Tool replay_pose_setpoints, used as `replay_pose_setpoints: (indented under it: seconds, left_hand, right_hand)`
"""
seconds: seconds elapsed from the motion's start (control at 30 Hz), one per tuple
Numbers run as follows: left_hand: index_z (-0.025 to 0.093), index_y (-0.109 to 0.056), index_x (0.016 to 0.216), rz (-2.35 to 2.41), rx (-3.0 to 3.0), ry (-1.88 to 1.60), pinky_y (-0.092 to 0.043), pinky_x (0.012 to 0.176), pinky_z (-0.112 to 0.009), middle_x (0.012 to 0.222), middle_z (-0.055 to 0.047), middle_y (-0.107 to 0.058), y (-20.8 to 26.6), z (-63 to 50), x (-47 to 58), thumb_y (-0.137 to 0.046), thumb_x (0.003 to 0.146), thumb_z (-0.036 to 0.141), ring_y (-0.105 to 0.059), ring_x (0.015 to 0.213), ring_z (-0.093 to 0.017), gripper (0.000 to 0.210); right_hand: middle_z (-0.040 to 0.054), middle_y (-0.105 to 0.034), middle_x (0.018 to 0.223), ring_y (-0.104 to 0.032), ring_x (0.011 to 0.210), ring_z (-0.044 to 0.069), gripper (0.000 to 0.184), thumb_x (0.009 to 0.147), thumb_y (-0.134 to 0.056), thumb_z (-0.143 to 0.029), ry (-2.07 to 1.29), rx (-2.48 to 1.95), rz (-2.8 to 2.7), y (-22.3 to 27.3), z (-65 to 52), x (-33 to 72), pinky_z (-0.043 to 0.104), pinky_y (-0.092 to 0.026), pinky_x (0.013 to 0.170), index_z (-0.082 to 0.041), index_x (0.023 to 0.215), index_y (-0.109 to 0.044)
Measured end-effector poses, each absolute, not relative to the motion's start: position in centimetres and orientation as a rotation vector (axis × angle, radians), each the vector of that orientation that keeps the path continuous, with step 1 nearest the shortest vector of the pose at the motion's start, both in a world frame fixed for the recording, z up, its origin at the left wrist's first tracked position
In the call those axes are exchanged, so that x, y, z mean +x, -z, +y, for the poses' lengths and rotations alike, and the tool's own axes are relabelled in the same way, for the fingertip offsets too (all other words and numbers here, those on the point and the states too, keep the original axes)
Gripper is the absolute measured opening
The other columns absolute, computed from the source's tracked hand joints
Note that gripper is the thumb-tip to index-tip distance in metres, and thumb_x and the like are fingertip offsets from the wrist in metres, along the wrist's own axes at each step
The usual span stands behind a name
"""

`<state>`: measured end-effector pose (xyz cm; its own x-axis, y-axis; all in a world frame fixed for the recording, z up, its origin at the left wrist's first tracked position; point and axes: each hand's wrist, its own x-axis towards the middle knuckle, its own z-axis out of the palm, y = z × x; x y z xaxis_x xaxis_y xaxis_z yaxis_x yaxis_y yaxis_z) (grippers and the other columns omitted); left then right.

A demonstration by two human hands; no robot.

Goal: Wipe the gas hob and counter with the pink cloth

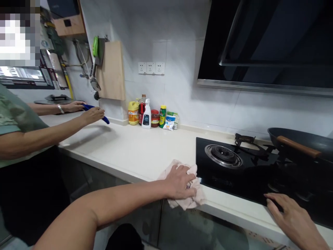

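My left hand (180, 183) presses down on a crumpled pale pink cloth (199, 198), fingers curled over it. The cloth lies at the front edge of the white countertop (145, 149), against the left side of the black glass gas stove (215, 175). Part of the cloth hangs over the edge. At the lower right, my right hand (291, 215) rests at the stove's front edge, its fingers stretched out and nothing seen in them. The palm side is hidden.
A black wok (299, 137) with a wooden handle sits on the stove's right side, beneath the range hood (267, 45). Several bottles and jars (147, 116) stand by the wall. At the left, another person's hands (92, 114) hold a blue cloth (105, 119).
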<state>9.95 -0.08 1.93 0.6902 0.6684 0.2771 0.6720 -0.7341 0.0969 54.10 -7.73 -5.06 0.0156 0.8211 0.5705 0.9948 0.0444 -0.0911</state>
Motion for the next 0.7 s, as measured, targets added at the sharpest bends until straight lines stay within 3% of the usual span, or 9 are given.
replay_pose_setpoints:
  seconds: [0.27, 0.5, 0.6, 0.7]
  left_hand:
    - [0.030, -0.068, 0.118, -0.997, -2.873, 0.660, -0.039, 0.104, -0.045, 0.133, -0.006, -0.063, -1.3, -1.8, 7.3, -0.067, 0.082, 0.052, -0.056, 0.121, -0.029, 0.042]
    - [0.030, -0.065, 0.128, -1.284, -2.679, 0.669, -0.034, 0.112, -0.048, 0.137, -0.008, -0.063, -1.4, -1.3, -0.5, -0.064, 0.084, 0.048, -0.053, 0.129, -0.031, 0.048]
    - [0.029, -0.051, 0.145, -1.540, -2.589, 0.566, -0.031, 0.115, -0.048, 0.142, -0.008, -0.060, -1.6, 0.2, -3.8, -0.058, 0.087, 0.055, -0.050, 0.134, -0.031, 0.064]
    - [0.024, -0.029, 0.159, -1.807, -2.461, 0.427, -0.024, 0.118, -0.051, 0.158, -0.013, -0.043, -1.8, 2.8, -5.6, -0.050, 0.087, 0.068, -0.037, 0.145, -0.035, 0.087]
  right_hand:
    - [0.0110, -0.073, 0.109, -0.069, 0.102, 0.032, 0.051, 0.088, -0.041, -0.057, 0.380, -1.794, -1.808, 5.4, -7.4, 54.7, 0.049, -0.056, 0.088, -0.021, 0.100, -0.075]
    - [0.0113, -0.073, 0.110, -0.068, 0.103, 0.033, 0.052, 0.089, -0.042, -0.058, 0.369, -1.786, -1.804, 5.6, -7.7, 54.7, 0.049, -0.055, 0.090, -0.020, 0.102, -0.074]
    - [0.0116, -0.072, 0.110, -0.068, 0.103, 0.032, 0.051, 0.089, -0.043, -0.058, 0.374, -1.761, -1.822, 5.9, -7.6, 55.0, 0.048, -0.054, 0.089, -0.020, 0.103, -0.074]
    - [0.0117, -0.071, 0.111, -0.067, 0.103, 0.033, 0.049, 0.089, -0.044, -0.056, 0.375, -1.746, -1.838, 6.0, -7.6, 55.1, 0.050, -0.054, 0.091, -0.019, 0.103, -0.073]
